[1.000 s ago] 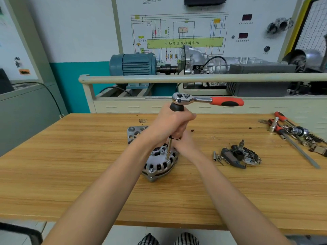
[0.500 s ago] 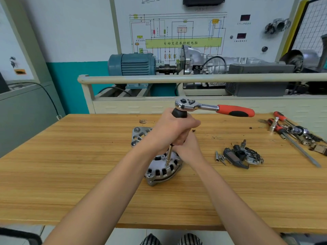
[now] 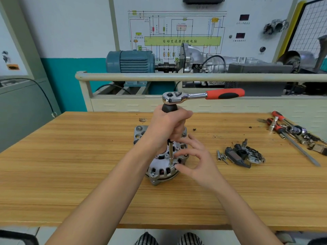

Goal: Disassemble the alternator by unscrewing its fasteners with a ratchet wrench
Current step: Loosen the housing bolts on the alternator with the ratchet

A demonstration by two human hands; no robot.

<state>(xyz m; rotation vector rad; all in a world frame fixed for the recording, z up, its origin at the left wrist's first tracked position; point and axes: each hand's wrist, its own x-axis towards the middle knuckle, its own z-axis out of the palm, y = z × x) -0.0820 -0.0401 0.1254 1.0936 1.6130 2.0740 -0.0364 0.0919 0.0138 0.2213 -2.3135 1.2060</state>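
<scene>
Fingers (image 3: 178,167) of the right hand (image 3: 200,160) are spread apart and curled, their tips set at the base of the extension bar (image 3: 171,152) where it meets the alternator (image 3: 164,167); nothing is clamped by them. Just beyond, the left hand (image 3: 168,128) is wrapped tightly around the black grip of the upright bar, directly above the alternator housing. The alternator is seen standing on the wooden desk (image 3: 70,174), near its centre, with a mounting ear pointing away. To the right, removed parts (image 3: 244,154) and small screws (image 3: 221,156) are laid on the desk, well apart from the housing; farther right, screwdrivers (image 3: 290,133) are grouped near the edge. Atop the bar, the ratchet wrench (image 3: 203,95) is held level, its red handle directed rightward. Behind the desk, a blue motor (image 3: 131,61) and a wiring diagram board (image 3: 177,32) are visible.
</scene>
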